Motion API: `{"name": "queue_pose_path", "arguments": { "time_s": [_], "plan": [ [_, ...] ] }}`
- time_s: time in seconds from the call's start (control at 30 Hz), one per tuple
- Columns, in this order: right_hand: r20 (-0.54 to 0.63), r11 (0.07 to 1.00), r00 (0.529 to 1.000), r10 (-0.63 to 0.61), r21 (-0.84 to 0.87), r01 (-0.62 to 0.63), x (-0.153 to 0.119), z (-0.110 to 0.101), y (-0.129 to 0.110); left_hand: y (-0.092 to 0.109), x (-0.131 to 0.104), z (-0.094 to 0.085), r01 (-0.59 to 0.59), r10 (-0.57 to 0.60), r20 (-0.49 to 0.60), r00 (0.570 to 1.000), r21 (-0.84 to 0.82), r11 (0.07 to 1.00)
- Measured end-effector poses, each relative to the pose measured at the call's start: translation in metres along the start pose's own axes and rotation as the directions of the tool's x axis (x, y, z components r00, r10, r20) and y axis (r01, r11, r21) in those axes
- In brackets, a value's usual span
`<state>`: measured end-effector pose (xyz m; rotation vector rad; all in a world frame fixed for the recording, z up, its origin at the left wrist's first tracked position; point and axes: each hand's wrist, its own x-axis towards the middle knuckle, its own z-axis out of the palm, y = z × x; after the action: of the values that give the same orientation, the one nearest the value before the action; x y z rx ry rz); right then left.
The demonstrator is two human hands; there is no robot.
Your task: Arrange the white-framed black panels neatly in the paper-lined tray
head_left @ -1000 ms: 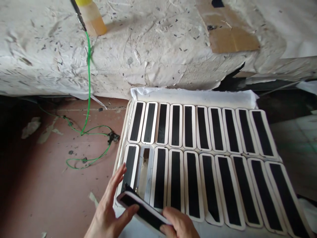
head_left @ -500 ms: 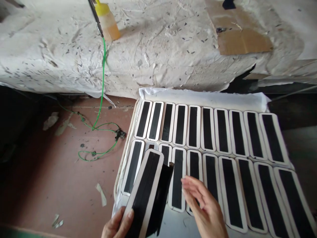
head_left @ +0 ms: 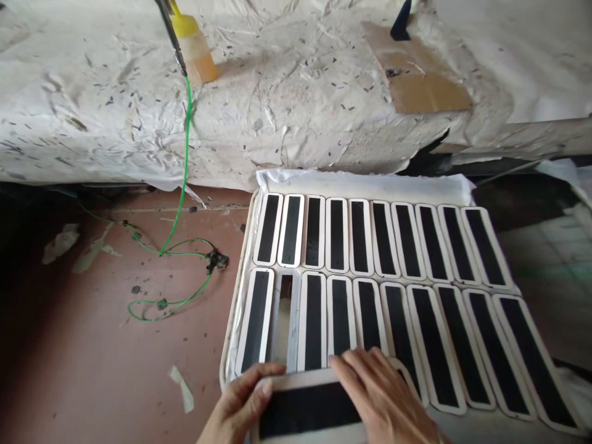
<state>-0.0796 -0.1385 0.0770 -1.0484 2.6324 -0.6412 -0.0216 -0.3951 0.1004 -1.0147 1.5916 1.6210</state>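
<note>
A long panel (head_left: 305, 404) with a black centre strip and a pale rounded border lies crosswise low in view, its lower part cut off by the frame. My left hand (head_left: 243, 401) grips its left end, thumb on the face and fingers behind. Over its right part rests my right hand (head_left: 372, 391), fingers curled together at the upper edge; the fingertips' undersides are hidden. Beyond my hands, two rows of similar panels (head_left: 313, 320) lie side by side on a cloth-covered tray (head_left: 365, 184). A gap (head_left: 283, 333) in the near row bares a shiny strip.
Behind the tray runs a ledge under wrinkled, stained white sheeting (head_left: 277, 117). On it are a yellow-capped bottle (head_left: 197, 52) of amber liquid and a cardboard piece (head_left: 420, 80). A green cord (head_left: 187, 142) hangs down to the reddish-brown surface (head_left: 92, 345) at left, among scraps.
The held panel has turned from slanting upright to crosswise and dropped lower. My right hand, open and apart before, now lies on it. The loose dark piece beside the panel is out of sight.
</note>
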Motion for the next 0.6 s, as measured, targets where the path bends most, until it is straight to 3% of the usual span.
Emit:
{"name": "queue_pose_path", "arguments": {
  "time_s": [0.07,0.13,0.23,0.27,0.33,0.4,0.47,0.53,0.6],
  "plan": [
    [-0.035,0.968,0.969,0.245,-0.05,-0.247,-0.013,0.017,-0.006,0.0,0.017,-0.022,-0.111,0.112,-0.095,0.989,0.013,0.994],
    [-0.016,0.875,0.875,0.483,-0.019,-0.484,-0.019,0.036,-0.017,-0.003,0.037,-0.044,-0.173,0.187,-0.096,0.978,0.134,0.976],
    [0.09,0.646,0.65,0.754,0.077,-0.76,-0.011,0.061,-0.047,-0.007,0.064,-0.065,-0.317,0.332,0.018,0.943,0.355,0.88],
    [0.098,0.564,0.569,0.816,0.076,-0.822,-0.003,0.069,-0.058,-0.007,0.071,-0.067,-0.399,0.4,0.091,0.912,0.422,0.814],
    [0.054,0.439,0.44,0.896,0.038,-0.898,0.018,0.082,-0.08,-0.006,0.081,-0.069,-0.585,0.529,0.273,0.803,0.526,0.617],
    [-0.033,0.372,0.371,0.928,0.015,-0.928,0.04,0.091,-0.095,-0.004,0.089,-0.067,-0.724,0.567,0.472,0.675,0.568,0.39],
    [-0.114,0.334,0.33,0.937,0.025,-0.942,0.061,0.098,-0.102,-0.004,0.097,-0.063,-0.788,0.507,0.627,0.592,0.583,0.199],
    [-0.186,0.306,0.297,0.937,0.022,-0.952,0.074,0.103,-0.102,-0.008,0.107,-0.058,-0.799,0.422,0.71,0.564,0.598,0.062],
    [-0.252,0.311,0.304,0.919,-0.013,-0.95,0.08,0.111,-0.098,-0.015,0.118,-0.054,-0.795,0.379,0.742,0.552,0.606,-0.027]
  ]
}}
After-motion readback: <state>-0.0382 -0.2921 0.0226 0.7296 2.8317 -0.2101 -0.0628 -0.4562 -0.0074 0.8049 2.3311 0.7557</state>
